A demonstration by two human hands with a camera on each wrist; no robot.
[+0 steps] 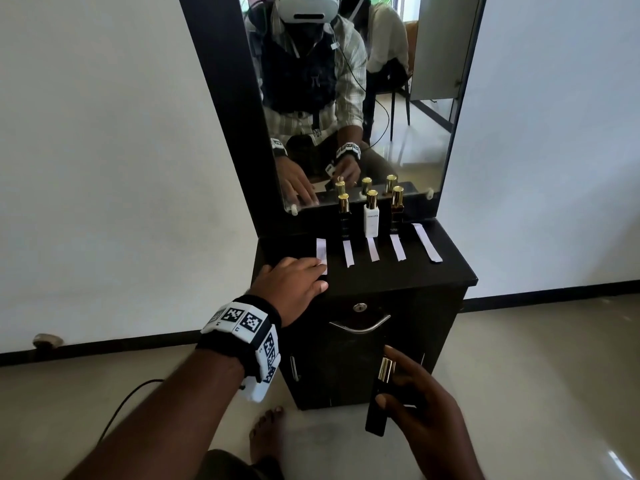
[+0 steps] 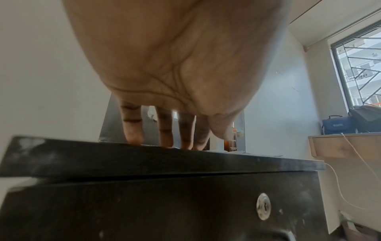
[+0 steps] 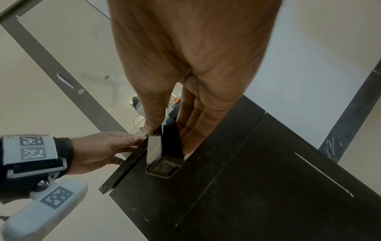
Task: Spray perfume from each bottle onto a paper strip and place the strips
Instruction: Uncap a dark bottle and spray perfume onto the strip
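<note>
Three perfume bottles stand at the back of the black cabinet top (image 1: 381, 277): a black one (image 1: 344, 216), a white one (image 1: 371, 221) and a dark brown one (image 1: 397, 207). Several white paper strips lie in a row in front of them (image 1: 373, 250). My left hand (image 1: 298, 278) lies flat on the top's left end, with straight fingers (image 2: 166, 130) pressing the near end of the leftmost strip (image 1: 321, 249). Lower down, in front of the cabinet door, my right hand (image 1: 415, 403) grips a fourth black bottle with a gold cap (image 1: 379, 400), thumb on one face (image 3: 163, 146).
A tall mirror (image 1: 363, 98) rises behind the bottles. The cabinet door has a keyhole (image 1: 360, 307) and a curved metal handle (image 1: 360, 326). A bare foot (image 1: 266, 427) and a black cable (image 1: 131, 400) are on the floor. A wooden table with bags (image 2: 340, 145) stands to the right.
</note>
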